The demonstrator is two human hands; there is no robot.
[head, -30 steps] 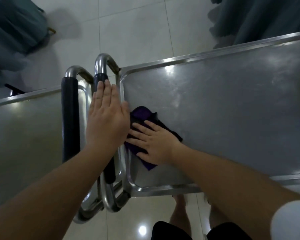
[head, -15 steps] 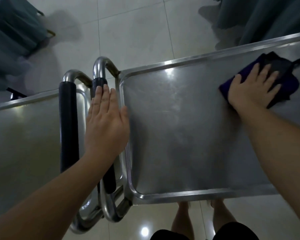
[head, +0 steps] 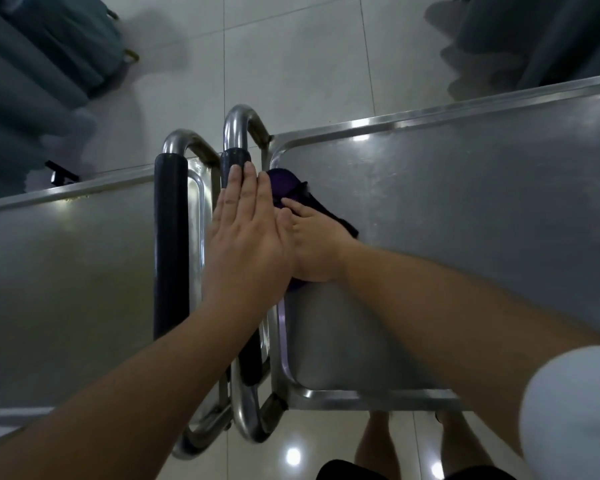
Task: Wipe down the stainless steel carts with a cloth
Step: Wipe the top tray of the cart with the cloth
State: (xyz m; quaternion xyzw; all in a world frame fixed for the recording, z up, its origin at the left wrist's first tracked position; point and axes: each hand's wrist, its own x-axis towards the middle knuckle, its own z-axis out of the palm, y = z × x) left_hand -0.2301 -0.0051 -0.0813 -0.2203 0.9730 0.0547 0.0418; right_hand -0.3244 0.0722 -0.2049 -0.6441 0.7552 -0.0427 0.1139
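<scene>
The person stands at the end of two stainless steel carts placed side by side, and only the right cart (head: 465,237) is being wiped at this moment. The right hand (head: 314,244) lies flat on a dark purple cloth (head: 286,187), with the fingers (head: 295,207) stretched out and pressing it on the tray top; they are not curled around it. The cloth sits in the left far corner of this tray, close to the raised rim (head: 281,341), and part of it is hidden under both hands.

The left hand (head: 246,237) is also open, with straight fingers resting along the black sleeve of the right cart's handle (head: 234,157); it seems to steady the cart. Its edge touches or overlaps the right hand, but the view does not show which.

The important relation is this: the cloth is already under the right hand, at the left end of the tray, and the long side of the tray runs away to the right. So the large unwiped-looking area lies to the right of the fingers, and the next stroke probably has to go in that direction, along the long axis. The right hand is the nearer one for it.

The left cart (head: 66,271) and its handle (head: 170,237) appear untouched by the cloth now, so the task is likely far from finished.
</scene>
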